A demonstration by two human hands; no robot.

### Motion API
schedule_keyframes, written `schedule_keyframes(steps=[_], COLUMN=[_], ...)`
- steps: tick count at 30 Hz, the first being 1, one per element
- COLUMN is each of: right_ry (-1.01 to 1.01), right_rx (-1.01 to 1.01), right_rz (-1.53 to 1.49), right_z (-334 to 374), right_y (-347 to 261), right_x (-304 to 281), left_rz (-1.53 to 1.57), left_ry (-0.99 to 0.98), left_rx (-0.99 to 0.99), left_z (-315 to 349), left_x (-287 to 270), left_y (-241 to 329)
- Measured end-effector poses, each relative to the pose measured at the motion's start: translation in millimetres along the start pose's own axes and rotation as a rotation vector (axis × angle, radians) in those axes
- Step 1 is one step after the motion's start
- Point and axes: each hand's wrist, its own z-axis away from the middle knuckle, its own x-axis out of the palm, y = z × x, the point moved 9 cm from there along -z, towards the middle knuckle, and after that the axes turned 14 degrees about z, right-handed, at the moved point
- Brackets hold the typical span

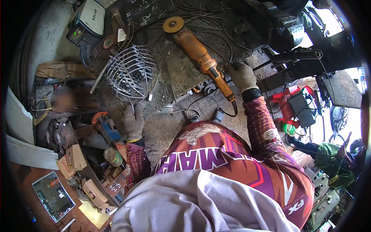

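A domed basket of welded metal rods (129,71) lies on the dark, gritty worktable (170,77), left of centre. My left hand (133,123), in a grey knitted glove, is at the near side of the basket. Its fingers are closed where a thin rod runs down from the basket. An orange angle grinder (197,50) with a worn disc (173,24) lies across the table, its handle hanging over the near edge. Just right of that handle is my gloved right hand (242,76), fingers curled at the table edge; what they hold, if anything, is hidden.
Loose metal rods (201,19) lie at the back of the table. A welding machine (91,21) stands at the far left. To the right are a red plastic chair (284,101) and another person in green (328,164). Cardboard boxes (92,193) sit at the lower left.
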Motion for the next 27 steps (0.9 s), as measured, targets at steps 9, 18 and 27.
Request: schedule_keyframes(steps=[9, 18, 27], right_ry=[0.020, 0.248, 0.091], right_rx=[-0.015, -0.179, -0.242], right_rz=[-0.210, 0.094, 0.541], right_z=[-15, -129, -222], right_y=[-5, -49, -117], right_x=[-36, -77, -46], left_rz=[0.030, 0.115, -0.239], left_ry=[-0.030, -0.015, 0.084], left_rx=[-0.060, -0.101, 0.182], left_z=[0, 2, -12], left_x=[-1, 2, -23], left_y=[8, -9, 64])
